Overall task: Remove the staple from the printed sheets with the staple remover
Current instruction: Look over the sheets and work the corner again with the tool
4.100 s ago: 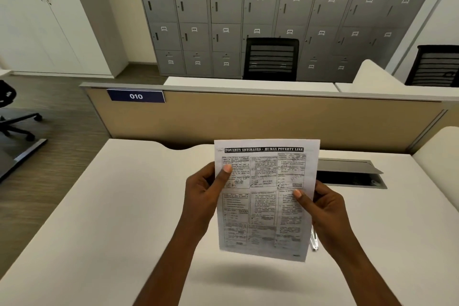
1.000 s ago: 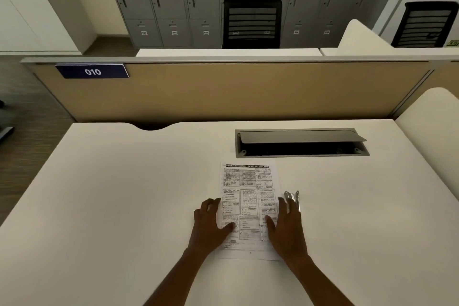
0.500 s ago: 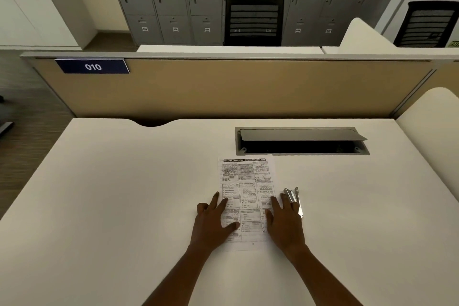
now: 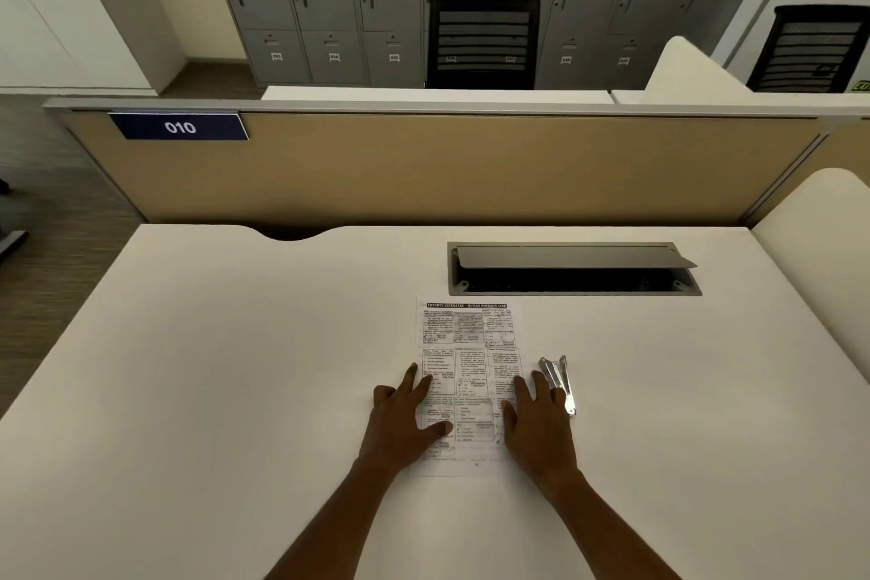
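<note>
Printed sheets (image 4: 471, 344) lie flat on the white desk (image 4: 235, 367), long side running away from the person, top edge near the open cable tray (image 4: 569, 271).

Left hand (image 4: 405, 424): flat, fingers spread. Thumb and forefinger rest on the lower left part of the sheets; the outer fingers lie on the desk beside the paper's left edge.

Right hand (image 4: 536, 424): flat, fingers straight. Thumb and forefinger rest on the lower right part of the sheets, with the remaining fingers past the paper's right edge. Neither hand grips anything, and the two are apart with the middle column of print between them.

Staple remover (image 4: 560, 384): shiny metal, on the desk just right of the sheets and right against the outer fingers of the right hand. Its tip points away from the person. The staple itself is too small to make out.

Writing: the sheet's black headline bar reads "POVERTY ESTIMATES – HUMAN POVERTY LINE"; the body text is too fine to read. A blue plate (image 4: 180, 126) on the tan partition (image 4: 471, 170) reads "010". The grey lockers (image 4: 325, 0) behind carry number tags — 026 to 030 legible in the upper row, 034 below.
</note>
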Available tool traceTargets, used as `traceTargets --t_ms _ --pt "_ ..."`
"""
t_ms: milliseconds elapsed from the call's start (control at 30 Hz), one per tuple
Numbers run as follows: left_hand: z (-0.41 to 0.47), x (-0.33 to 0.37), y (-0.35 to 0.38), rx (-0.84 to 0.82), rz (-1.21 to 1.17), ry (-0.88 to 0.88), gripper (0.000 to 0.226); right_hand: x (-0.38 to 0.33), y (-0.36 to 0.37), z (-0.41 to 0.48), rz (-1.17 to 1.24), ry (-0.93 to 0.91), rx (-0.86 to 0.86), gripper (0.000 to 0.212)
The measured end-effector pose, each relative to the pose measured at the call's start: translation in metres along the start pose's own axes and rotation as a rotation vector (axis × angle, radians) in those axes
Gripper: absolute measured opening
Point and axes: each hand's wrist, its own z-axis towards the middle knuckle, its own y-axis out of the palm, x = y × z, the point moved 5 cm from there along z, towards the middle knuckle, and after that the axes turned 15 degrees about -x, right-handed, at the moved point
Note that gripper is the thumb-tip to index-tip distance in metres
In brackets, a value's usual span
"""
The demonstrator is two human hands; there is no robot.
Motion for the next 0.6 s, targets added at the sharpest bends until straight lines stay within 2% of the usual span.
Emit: traceTargets --t_ms 367,467,533,600 --pt "0.000 -0.003 0.001 0.018 -0.057 0.015 0.093 0.001 -0.004 0.001 0.064 -0.017 -0.044 0.050" --pt "-0.002 -0.005 0.001 0.022 -0.094 0.033 0.097 0.006 -0.020 -0.004 0.222 -0.028 0.070 0.047" --pt "-0.002 -0.008 0.001 0.017 -0.102 0.044 0.098 0.018 -0.032 -0.007 0.272 0.045 0.181 0.044" --pt "-0.002 -0.011 0.001 0.008 -0.092 0.045 0.098 0.031 -0.038 -0.007 0.300 0.158 0.211 0.040"
